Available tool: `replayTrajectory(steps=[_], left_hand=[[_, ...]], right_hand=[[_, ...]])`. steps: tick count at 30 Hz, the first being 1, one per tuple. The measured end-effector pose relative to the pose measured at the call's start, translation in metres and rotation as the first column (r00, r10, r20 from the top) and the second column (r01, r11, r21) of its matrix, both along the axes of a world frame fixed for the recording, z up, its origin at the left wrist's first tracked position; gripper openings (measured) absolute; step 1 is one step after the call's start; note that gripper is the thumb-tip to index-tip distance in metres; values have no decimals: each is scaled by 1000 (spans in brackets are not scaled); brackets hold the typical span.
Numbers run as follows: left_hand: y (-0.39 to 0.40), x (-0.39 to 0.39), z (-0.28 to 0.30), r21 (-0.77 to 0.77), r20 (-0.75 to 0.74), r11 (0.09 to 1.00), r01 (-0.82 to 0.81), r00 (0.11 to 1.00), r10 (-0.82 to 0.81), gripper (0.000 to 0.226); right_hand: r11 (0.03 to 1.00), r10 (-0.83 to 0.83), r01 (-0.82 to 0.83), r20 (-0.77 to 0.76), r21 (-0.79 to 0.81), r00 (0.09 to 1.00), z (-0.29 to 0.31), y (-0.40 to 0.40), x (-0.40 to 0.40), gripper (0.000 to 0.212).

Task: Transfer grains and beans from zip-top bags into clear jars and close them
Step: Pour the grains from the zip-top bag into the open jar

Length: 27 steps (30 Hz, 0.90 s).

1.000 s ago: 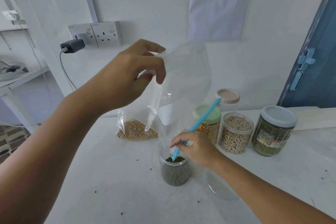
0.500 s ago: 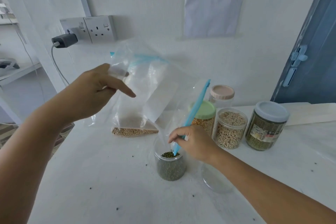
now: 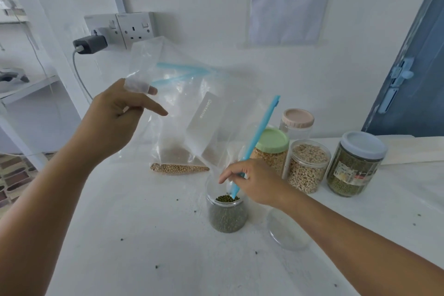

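White wall behind the counter: double socket [image 3: 127, 27] with a dark charger [image 3: 90, 44] plugged into its left outlet, grey cable [image 3: 80, 74] hanging down. Printed paper sheet [image 3: 292, 0] stuck on wall, text too small to read. Blue door [image 3: 418, 74] at right with latch [image 3: 401, 74]. Shelf [image 3: 26, 86] far left.

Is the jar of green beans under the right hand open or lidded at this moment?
Open. The jar has no lid; green beans heap at its mouth, where the right hand holds the empty bag's blue zip strip.
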<state>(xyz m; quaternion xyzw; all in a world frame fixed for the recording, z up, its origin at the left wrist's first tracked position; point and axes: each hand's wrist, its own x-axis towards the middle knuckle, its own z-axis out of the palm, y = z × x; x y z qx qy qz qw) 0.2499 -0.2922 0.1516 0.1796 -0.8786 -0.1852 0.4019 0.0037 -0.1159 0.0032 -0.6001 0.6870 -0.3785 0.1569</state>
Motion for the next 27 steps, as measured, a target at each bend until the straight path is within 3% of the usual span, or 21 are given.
replayTrajectory(steps=[9,13,18,23,27], left_hand=[[-3,-3,3,145,-117,989,16,993,1,70],[0,-6,30,98,-105,994,47,994,-36,61],[4,-17,58,50,-87,992,114,990,-109,70],[23,-32,83,-38,-80,988,147,985,-150,51],[39,-39,91,-139,43,974,179,984,-174,56]], right_hand=[[997,13,-8,74,-77,997,4,5,-4,15],[994,-2,8,52,-107,999,-3,6,-1,17],[990,-14,14,6,-138,1000,-5,3,2,10],[984,-25,27,14,-175,1000,-10,-4,7,9],[977,-24,34,53,-211,998,-15,-2,10,10]])
